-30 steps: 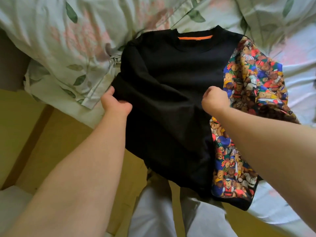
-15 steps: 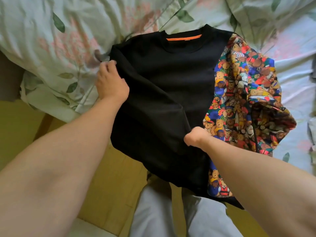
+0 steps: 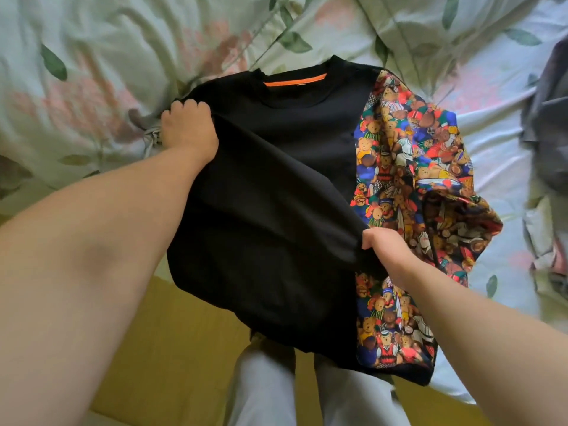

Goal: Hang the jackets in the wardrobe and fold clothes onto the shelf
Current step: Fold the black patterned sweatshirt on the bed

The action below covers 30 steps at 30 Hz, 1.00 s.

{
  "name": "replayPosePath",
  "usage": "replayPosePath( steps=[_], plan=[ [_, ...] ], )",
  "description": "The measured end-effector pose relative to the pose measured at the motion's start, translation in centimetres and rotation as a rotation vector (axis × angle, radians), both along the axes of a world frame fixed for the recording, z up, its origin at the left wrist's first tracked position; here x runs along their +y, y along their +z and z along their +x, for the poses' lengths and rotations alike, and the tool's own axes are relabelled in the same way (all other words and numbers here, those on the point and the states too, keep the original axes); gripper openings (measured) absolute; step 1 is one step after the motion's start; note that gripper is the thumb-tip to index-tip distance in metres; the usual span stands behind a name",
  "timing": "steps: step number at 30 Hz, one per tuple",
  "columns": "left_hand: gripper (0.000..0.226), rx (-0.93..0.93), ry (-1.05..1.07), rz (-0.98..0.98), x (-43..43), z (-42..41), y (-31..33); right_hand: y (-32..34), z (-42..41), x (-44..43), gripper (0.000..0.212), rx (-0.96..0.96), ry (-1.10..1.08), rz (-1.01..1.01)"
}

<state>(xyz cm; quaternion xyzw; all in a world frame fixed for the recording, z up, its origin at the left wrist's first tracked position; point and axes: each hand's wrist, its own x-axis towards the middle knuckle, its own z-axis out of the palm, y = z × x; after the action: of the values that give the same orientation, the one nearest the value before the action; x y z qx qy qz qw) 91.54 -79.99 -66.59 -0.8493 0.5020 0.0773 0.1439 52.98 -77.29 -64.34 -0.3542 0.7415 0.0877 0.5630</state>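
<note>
Two hands on one garment, fold step in hand, nothing hung or shelved in this view

The black top point(image 3: 276, 195) lies flat on the near edge of the bed point(image 3: 92, 72). Its collar points far, with the orange neck tape point(image 3: 295, 82) showing. The hem hangs off the near edge over the yellow floor point(image 3: 172, 348) and the person's legs point(image 3: 261, 392) in pale trousers

The bear-print sleeve point(image 3: 408, 155) spreads out to the right on the pale sheet, with its cuff end bunched and gaping

The left hand point(image 3: 187, 124) sits at the left shoulder of the top, fingers curled over the black edge and clenched on the fabric. The right hand point(image 3: 385, 245) is nearer and right of centre, pinching a black fold right at the seam where the bear print starts. A taut diagonal crease runs between the two grips

Judged step: the left side is being folded in toward the middle, fold not yet laid flat

The next move calls for dropping that flap down smooth and letting go. After that comes bringing the bear-print sleeve in from the right to match, then doubling the hem up toward the collar. The hanging hem needs pulling onto the bed first or the fold will slide off

A dark grey garment point(image 3: 550, 118) is heaped at the far right edge, well apart from the top and untouched, kind unclear

Wardrobe and shelf are not in view
</note>
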Motion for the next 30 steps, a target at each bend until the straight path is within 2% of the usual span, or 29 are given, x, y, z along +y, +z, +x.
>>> replayPosePath(
  steps=[2,3,5,7,10,13,14,15,19,21,23,25,30],
  plan=[
    [0.037,0.077,0.151,-0.109,0.2,-0.7,-0.6,0.1,-0.4,0.7,0.022,-0.124,-0.200,0.164],
    [0.044,0.095,0.193,-0.152,0.7,-1.1,-1.0,-0.1,-0.7,0.9,0.029,-0.160,-0.228,0.213],
    [0.059,0.079,0.154,-0.198,2.5,-2.6,-1.8,0.0,-1.0,1.0,0.036,-0.196,-0.190,0.286],
    [0.063,0.058,0.026,-0.227,4.8,-4.2,-2.5,-0.2,-1.3,0.9,0.045,-0.218,-0.160,0.335],
    [0.050,0.144,-0.118,-0.291,7.5,-8.0,-2.5,-0.2,-2.0,0.4,0.039,-0.325,-0.265,0.342],
    [0.027,0.361,-0.355,-0.378,9.7,-14.4,-1.6,-0.2,-2.9,0.0,0.031,-0.376,-0.463,0.312],
    [0.025,0.439,-0.330,-0.355,10.5,-16.8,-0.9,-0.3,-3.2,0.0,0.032,-0.389,-0.517,0.303],
    [0.031,0.533,-0.195,-0.298,11.2,-19.1,-0.2,-0.3,-3.5,0.2,0.036,-0.410,-0.559,0.285],
    [0.064,0.952,0.760,0.164,12.6,-25.3,0.0,-0.4,-5.3,1.1,0.065,-0.448,-0.719,0.219],
    [0.060,1.249,1.185,0.193,12.5,-26.3,-0.5,-0.2,-6.3,1.6,0.075,-0.449,-0.742,0.209],
    [0.048,1.512,1.478,0.082,12.8,-26.8,-1.0,0.0,-7.1,2.3,0.077,-0.458,-0.700,0.212],
    [0.046,1.630,1.600,0.005,13.2,-27.3,-1.5,0.0,-7.8,2.8,0.070,-0.478,-0.643,0.201],
    [0.039,1.639,1.648,-0.052,13.3,-28.6,-1.2,-0.1,-8.0,2.9,0.058,-0.500,-0.432,0.123]
  ],
)
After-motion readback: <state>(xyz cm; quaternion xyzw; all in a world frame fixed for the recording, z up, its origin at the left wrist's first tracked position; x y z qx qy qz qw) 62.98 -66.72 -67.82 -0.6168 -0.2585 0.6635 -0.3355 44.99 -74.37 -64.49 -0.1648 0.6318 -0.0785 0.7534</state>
